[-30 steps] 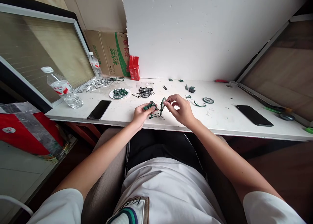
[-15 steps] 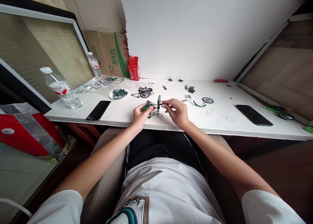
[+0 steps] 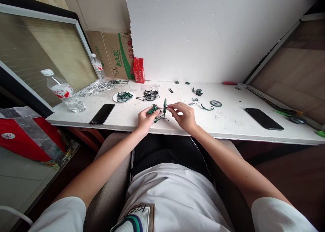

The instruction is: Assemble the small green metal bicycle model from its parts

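Note:
Over the front edge of the table I hold a small green model bicycle [image 3: 164,114], turned so that its thin handlebar-like piece points down towards me. My left hand [image 3: 146,119] is closed round the green part at its left end. The fingertips of my right hand [image 3: 185,116] are pinched together at the upright green piece on the right side of the model. What sits between those fingertips is too small to make out. Right of my hands lie a curved green strip [image 3: 207,107] and a loose spoked wheel [image 3: 216,103].
On the left are a phone [image 3: 102,114], a water bottle [image 3: 64,91] and a white plate [image 3: 115,99] with green model parts. A black model bicycle [image 3: 150,96] lies behind my hands. Small green pieces [image 3: 199,92] are scattered further back. Another phone [image 3: 264,119] lies right.
My right fingertips have shifted slightly left, closer against the model. The dark thin piece seen at them before is now mostly hidden. My left hand has hardly moved.

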Action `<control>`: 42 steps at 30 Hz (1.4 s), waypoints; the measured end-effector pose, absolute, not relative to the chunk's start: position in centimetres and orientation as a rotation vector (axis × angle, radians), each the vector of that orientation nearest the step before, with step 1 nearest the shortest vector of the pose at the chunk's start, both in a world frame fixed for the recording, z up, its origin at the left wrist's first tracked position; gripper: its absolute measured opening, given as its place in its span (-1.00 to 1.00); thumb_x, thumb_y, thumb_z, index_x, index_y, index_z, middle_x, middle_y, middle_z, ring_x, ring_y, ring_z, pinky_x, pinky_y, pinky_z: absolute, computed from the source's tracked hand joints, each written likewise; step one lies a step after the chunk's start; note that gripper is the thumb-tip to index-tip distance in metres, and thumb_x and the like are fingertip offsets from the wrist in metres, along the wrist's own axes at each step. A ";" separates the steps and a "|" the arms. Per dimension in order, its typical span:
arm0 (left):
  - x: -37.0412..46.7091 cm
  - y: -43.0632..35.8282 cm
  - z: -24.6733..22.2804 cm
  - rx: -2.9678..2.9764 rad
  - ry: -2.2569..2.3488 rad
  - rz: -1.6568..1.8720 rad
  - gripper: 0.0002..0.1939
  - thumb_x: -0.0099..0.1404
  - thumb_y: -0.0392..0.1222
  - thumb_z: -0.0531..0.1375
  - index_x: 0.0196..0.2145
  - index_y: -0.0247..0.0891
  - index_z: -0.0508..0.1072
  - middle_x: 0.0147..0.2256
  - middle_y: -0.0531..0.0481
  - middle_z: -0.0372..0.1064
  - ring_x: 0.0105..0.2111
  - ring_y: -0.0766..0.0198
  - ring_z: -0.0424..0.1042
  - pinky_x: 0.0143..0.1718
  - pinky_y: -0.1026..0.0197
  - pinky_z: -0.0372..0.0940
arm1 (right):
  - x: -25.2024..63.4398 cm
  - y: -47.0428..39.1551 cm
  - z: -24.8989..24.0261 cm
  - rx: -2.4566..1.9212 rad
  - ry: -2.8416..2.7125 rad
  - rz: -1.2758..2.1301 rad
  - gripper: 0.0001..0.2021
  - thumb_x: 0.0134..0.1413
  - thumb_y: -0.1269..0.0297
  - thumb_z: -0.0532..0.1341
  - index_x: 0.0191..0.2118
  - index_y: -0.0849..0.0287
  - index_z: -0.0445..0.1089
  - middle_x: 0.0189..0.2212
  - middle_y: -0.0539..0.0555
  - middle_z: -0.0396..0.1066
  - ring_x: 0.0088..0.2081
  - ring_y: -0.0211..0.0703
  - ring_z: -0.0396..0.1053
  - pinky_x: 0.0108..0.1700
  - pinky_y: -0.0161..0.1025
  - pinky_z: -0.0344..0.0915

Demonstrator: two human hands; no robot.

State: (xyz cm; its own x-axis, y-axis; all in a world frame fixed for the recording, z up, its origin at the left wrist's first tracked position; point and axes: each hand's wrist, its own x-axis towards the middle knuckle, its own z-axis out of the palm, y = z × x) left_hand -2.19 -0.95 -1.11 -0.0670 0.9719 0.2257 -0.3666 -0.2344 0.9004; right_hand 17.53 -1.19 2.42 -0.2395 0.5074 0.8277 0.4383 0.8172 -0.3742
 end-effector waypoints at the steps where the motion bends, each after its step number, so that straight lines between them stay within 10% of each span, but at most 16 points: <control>1: -2.2 -1.0 -1.1 1.073 0.807 1.560 -0.58 0.09 -0.05 0.56 -0.14 -0.28 0.66 -0.14 -0.14 0.63 -0.15 0.05 0.66 0.05 0.01 0.47 | 17.5 -1.2 2.5 -0.722 -1.880 0.060 -0.76 0.46 0.09 0.24 -0.06 0.09 0.60 -0.25 0.13 0.61 -0.31 -0.12 0.55 -0.29 -0.16 0.59; 14: -1.9 -1.4 -1.3 1.080 0.871 1.668 -0.52 0.08 -0.03 0.56 -0.08 -0.30 0.67 -0.09 -0.18 0.66 -0.12 0.08 0.62 0.07 0.00 0.48 | 18.9 -1.3 2.7 -0.600 -2.174 -0.161 -0.70 0.52 0.35 0.12 0.16 0.07 0.56 -0.06 0.20 0.63 -0.05 -0.03 0.60 -0.11 -0.12 0.55; 42: -1.7 -1.8 -1.1 1.088 0.920 1.704 -0.57 0.09 -0.12 0.54 -0.10 -0.31 0.64 -0.02 -0.27 0.64 0.02 -0.05 0.63 0.17 -0.10 0.44 | 18.1 -3.3 4.0 -0.832 -2.449 -0.550 -0.74 0.55 0.35 0.06 0.01 0.19 0.51 -0.36 0.13 0.49 -0.35 -0.12 0.37 -0.39 -0.17 0.09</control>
State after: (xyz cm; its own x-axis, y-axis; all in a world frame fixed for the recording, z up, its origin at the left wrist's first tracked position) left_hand -1.67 -1.84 -1.10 -0.2204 0.9362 0.2739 -0.2851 -0.3303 0.8998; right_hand 18.10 -3.27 4.00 -0.6932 0.4481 0.5645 0.6465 0.7328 0.2122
